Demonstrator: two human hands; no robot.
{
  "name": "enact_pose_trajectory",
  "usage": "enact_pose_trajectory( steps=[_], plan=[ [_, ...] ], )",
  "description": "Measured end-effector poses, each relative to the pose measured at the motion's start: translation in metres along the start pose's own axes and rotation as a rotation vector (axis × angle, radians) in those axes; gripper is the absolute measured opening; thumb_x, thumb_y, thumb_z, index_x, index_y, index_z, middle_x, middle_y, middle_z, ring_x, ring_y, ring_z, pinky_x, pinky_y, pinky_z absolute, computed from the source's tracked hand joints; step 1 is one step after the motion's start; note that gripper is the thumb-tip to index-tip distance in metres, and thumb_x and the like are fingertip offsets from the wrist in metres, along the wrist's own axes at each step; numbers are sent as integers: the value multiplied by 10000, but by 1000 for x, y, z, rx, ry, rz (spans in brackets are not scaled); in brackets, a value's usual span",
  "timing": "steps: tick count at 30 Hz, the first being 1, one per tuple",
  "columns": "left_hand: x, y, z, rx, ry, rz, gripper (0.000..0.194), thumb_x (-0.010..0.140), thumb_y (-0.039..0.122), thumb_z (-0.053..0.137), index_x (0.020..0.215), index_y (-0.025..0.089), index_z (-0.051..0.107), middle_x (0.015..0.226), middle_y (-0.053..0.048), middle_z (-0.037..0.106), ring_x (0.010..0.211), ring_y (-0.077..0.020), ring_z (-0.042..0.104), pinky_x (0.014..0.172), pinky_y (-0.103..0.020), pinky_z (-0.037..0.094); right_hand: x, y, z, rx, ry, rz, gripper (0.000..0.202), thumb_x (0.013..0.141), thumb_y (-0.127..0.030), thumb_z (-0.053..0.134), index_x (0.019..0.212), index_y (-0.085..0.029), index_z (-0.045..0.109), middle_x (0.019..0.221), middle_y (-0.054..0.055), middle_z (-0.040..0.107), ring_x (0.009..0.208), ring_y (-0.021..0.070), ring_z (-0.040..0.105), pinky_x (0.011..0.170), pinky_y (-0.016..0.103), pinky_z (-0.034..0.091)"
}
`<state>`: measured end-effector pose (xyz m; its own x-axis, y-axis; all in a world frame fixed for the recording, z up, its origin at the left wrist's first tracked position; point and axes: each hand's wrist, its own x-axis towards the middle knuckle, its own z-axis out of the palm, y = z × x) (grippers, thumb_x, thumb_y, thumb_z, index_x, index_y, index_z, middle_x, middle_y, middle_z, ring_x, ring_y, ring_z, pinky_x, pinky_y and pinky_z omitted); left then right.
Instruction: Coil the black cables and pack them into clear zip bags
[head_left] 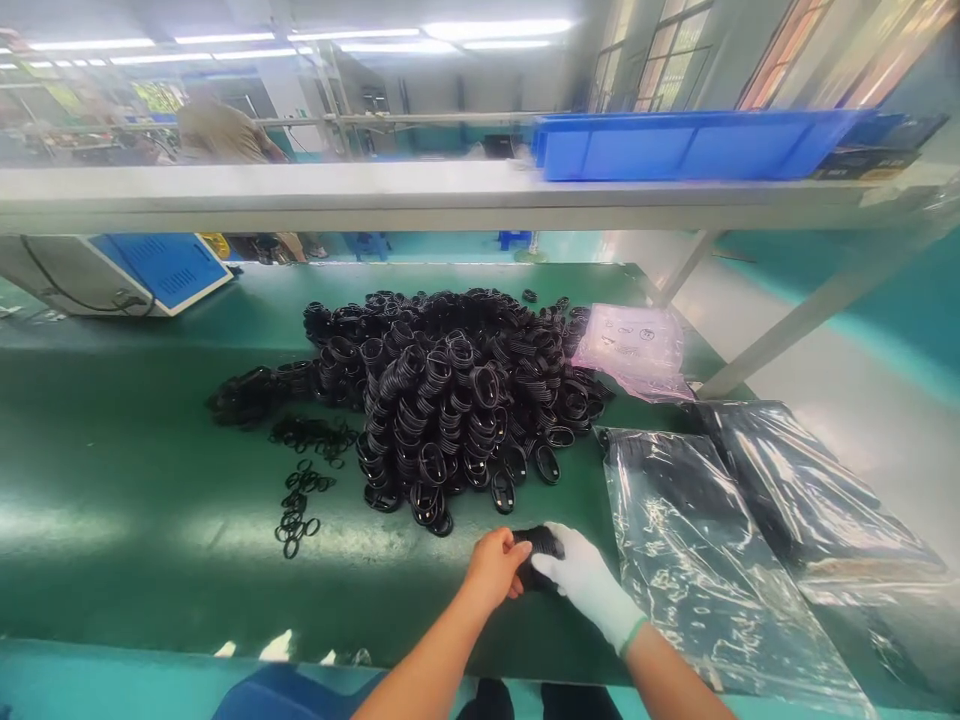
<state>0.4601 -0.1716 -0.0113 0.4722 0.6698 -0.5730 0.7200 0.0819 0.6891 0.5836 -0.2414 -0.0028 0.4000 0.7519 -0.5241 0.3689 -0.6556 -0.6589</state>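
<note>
Near the front edge of the green table, my bare left hand and my right hand, in a white glove, are closed on a stack of coiled black cables. My left fingers pinch its left end, while the right hand wraps round the other end. Part of the stack is hidden under my fingers. Beyond my hands rises a big heap of coiled black cables, some with metal plugs showing. Small black rings lie loose to the left of the heap.
Clear plastic bags lie at the right, with another bag of black items beside them. A pink bag lies behind. Overhead, a shelf carries a blue bin. A blue-panelled machine stands back left; a person is beyond.
</note>
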Motion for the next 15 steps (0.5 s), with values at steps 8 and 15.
enact_pose_trajectory(
  steps=[8,15],
  plan=[
    [-23,21,-52,382,228,111,169,865,270,437,786,183,558,709,-31,617,657,-164,611,623,-281,468,-7,-17,6,-122,25,6,463,667,-292,593,1087,-106,536,1000,146,562,946,278,557,830,359,414],
    [-32,33,-178,763,424,309,273,778,15,419,844,204,605,1054,-84,519,1028,-226,466,882,-374,371,-8,-21,3,-149,18,19,460,646,-299,587,1073,-130,549,991,131,564,925,258,569,812,327,420]
  ],
)
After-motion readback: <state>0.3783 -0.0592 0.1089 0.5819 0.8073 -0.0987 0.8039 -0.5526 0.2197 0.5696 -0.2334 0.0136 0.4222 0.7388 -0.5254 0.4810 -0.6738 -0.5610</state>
